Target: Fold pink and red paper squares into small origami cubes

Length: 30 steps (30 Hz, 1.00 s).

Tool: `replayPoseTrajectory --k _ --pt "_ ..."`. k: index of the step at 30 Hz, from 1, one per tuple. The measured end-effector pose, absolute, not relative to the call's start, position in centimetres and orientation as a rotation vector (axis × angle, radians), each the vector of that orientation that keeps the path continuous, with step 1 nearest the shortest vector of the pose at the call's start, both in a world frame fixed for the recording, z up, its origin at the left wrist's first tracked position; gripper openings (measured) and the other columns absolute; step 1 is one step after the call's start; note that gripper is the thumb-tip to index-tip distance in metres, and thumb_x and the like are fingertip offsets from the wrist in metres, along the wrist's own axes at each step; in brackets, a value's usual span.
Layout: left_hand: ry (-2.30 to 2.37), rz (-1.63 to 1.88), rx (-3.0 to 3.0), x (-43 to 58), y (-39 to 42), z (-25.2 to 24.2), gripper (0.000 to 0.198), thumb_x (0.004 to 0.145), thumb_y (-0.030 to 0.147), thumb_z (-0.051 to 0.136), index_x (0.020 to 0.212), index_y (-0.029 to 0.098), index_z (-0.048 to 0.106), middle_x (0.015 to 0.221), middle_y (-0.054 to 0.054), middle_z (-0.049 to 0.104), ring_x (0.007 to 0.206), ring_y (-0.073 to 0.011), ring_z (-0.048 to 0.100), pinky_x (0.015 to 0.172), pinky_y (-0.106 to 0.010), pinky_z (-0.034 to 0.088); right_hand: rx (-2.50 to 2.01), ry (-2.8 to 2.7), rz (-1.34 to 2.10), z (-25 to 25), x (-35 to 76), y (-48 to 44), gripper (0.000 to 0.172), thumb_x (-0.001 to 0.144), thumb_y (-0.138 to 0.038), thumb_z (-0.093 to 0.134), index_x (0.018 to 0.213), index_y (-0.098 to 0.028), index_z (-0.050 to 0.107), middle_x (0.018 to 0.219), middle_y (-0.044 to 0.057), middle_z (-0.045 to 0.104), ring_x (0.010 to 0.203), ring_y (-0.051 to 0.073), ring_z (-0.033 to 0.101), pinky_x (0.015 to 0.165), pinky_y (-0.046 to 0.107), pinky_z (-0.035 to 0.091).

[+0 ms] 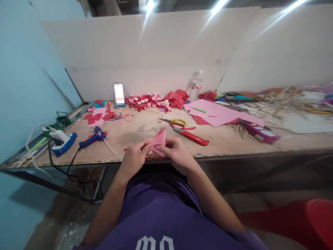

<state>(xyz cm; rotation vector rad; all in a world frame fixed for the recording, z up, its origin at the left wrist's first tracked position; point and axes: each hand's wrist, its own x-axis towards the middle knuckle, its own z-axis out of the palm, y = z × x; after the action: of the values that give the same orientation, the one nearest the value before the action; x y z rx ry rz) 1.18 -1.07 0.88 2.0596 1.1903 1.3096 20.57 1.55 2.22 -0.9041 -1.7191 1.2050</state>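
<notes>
A small folded piece of pink paper stands up between both hands at the near edge of the wooden table. My left hand pinches its lower left corner. My right hand pinches its lower right side with thumb and fingers closed on it. Just beyond the paper lie yellow-handled scissors and red-handled scissors.
A blue glue gun with its cable lies at the left, near a white and blue power strip. Small red and pink folded pieces, pink sheets, a plastic bottle, a phone and a purple box sit farther back.
</notes>
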Motion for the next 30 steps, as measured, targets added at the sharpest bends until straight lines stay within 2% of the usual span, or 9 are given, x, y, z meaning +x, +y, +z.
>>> replayPoseTrajectory --k 6,17,23,30 --pt "1.144 1.3 1.966 1.2 -1.1 0.6 0.029 0.1 0.038 0.054 0.086 0.018 0.07 0.071 -0.001 0.069 0.066 -0.0148 0.067 0.064 -0.024 0.049 -0.918 -1.57 1.231 1.9 20.8 2.0 0.031 0.077 -0.041 0.082 0.089 -0.013 0.078 0.084 0.007 0.077 0.073 0.022 0.069 0.067 0.031 0.052" --pt "1.113 1.291 1.854 1.1 -0.8 0.6 0.024 0.093 0.039 0.063 0.095 0.018 0.074 0.075 -0.003 0.075 0.065 -0.0164 0.071 0.062 -0.023 0.054 -0.875 -1.395 1.296 1.5 20.9 2.7 0.026 0.071 -0.037 0.087 0.079 -0.014 0.078 0.077 0.007 0.077 0.064 0.019 0.067 0.063 0.029 0.052" --pt "1.109 1.278 1.758 1.2 -0.7 0.5 0.027 0.091 0.043 0.065 0.095 0.018 0.075 0.083 -0.005 0.078 0.066 -0.0175 0.072 0.06 -0.024 0.056 -0.871 -1.389 1.332 1.8 20.8 2.5 0.026 0.071 -0.037 0.086 0.08 -0.014 0.079 0.078 0.007 0.078 0.062 0.019 0.067 0.064 0.03 0.053" --pt "1.101 1.24 1.726 1.3 -0.7 0.8 0.026 0.09 0.041 0.066 0.097 0.017 0.074 0.08 -0.004 0.077 0.066 -0.0175 0.072 0.061 -0.025 0.057 -0.922 -1.375 1.332 2.1 20.7 2.1 0.031 0.07 -0.041 0.086 0.084 -0.014 0.078 0.078 0.007 0.077 0.064 0.02 0.067 0.06 0.029 0.05"
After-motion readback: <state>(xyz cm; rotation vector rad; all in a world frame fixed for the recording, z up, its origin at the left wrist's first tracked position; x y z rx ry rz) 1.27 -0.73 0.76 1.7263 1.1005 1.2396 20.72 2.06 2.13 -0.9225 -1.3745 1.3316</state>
